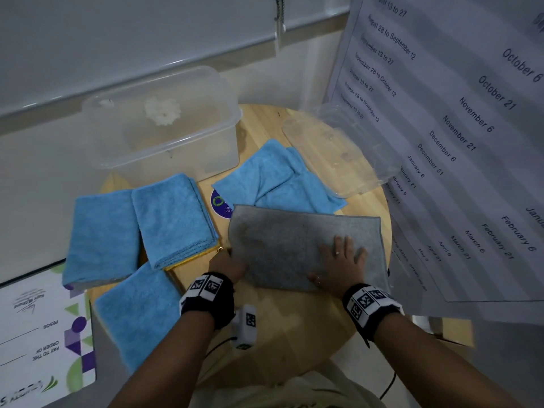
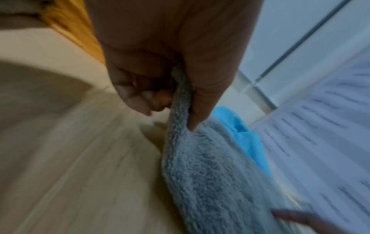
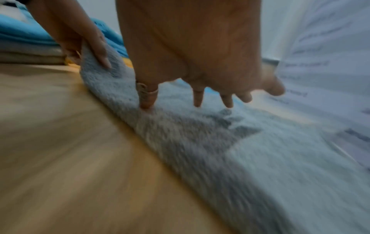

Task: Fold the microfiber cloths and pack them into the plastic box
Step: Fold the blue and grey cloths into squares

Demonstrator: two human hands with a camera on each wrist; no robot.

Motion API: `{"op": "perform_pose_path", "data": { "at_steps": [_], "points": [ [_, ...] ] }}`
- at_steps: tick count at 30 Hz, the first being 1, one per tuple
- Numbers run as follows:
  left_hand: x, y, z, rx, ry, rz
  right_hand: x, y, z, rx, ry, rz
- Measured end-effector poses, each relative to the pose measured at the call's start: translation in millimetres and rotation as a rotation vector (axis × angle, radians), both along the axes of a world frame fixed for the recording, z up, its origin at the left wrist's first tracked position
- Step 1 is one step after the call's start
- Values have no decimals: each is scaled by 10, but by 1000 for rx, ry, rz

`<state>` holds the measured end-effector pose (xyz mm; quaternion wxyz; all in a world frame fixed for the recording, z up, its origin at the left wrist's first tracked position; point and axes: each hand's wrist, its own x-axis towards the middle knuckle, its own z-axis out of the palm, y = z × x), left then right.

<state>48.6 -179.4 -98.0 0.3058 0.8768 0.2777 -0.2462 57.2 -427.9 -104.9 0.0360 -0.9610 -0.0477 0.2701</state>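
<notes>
Grey cloth (image 1: 306, 245) lies flat on the round wooden worktop (image 1: 294, 325), folded to a rectangle, directly under and ahead of both hands. Left hand (image 1: 228, 266): thumb on top, fingers (image 2: 136, 98) curled beneath, pinching the cloth's near-left corner; left wrist view shows that corner raised slightly off the wood. Right hand (image 1: 338, 262): flat, fingers (image 3: 198, 98) straight and spread, pressing down on the near-right part of the cloth, holding nothing; a ring on one finger. Both wrist views blurred. Beyond the fingers of the right hand, touching the cloth's far edge: loose unfolded blue cloths (image 1: 279, 178). Left of the left fingers: a folded blue cloth stack (image 1: 173, 219) with a yellow layer at its lower edge, another folded blue cloth (image 1: 103, 240) further left, and a third (image 1: 135, 313) nearer the person at the worktop's rim. Clear plastic box (image 1: 164, 125), lid off, stands far-left of the fingers, well apart from the grey cloth; no cloth visible inside. Its clear lid (image 1: 338, 154) lies far-right, beyond the blue cloths.
</notes>
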Motion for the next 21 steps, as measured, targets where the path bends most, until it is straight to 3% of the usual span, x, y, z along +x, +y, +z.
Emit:
{"op": "perform_pose_path", "data": {
  "at_steps": [2,4,7,9,12,16,21],
  "points": [
    [-3,-95,121,-59,-153,-22,85,104,80,125,-157,-25],
    [-26,-223,232,-151,-256,-88,220,216,108,428,-172,-178],
    [-91,-448,330,-326,-369,-252,419,380,180,1037,220,-764],
    [-112,-623,292,-383,-363,-365,515,394,207,1224,419,-966],
    [-146,-893,242,-394,-339,-518,576,351,218,1149,421,-902],
    [-198,-1139,83,-334,-275,-625,628,245,19,710,223,-585],
    [-152,-1275,56,-149,-172,-757,677,172,-76,523,194,-499]
  ]
}}
